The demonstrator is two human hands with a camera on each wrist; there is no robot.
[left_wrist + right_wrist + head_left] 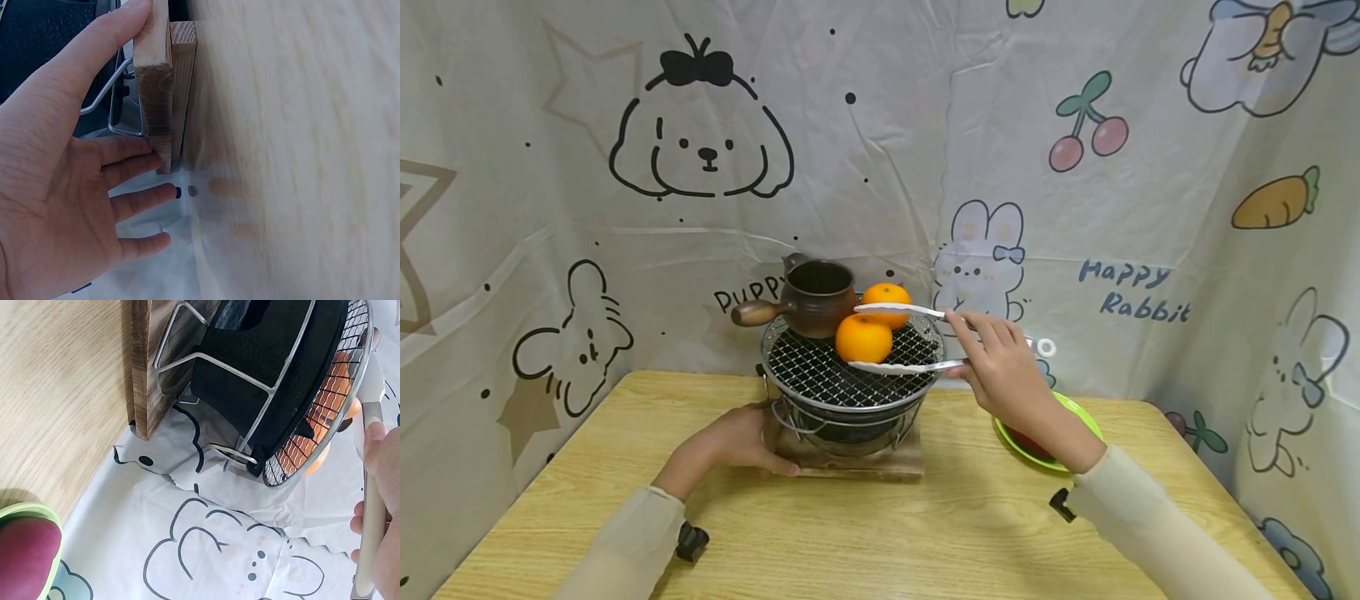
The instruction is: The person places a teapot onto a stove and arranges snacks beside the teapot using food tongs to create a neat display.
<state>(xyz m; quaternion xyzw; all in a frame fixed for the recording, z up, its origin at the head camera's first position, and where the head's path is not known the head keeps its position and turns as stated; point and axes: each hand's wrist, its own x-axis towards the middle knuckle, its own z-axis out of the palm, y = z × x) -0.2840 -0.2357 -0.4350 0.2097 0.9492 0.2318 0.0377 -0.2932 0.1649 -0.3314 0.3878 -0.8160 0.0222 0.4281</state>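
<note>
A small black grill (850, 392) with a wire mesh top stands on a wooden base (857, 462). On the mesh sit a brown clay pot (816, 298) with a wooden handle and two oranges: front orange (863, 337) and back orange (886, 300). My right hand (970, 346) grips metal tongs (902, 366), whose spread arms lie on either side of the front orange. My left hand (767, 433) rests with straight fingers against the base's left end, with its thumb (106, 44) lying along the wood (153, 94). The right wrist view shows the tongs (369, 487) beside the mesh rim.
A green plate (1078, 412) holding a dark red item (25, 556) lies behind my right wrist. The light wooden table (880, 533) meets a cartoon-printed cloth backdrop (880, 167) at the back and on both sides.
</note>
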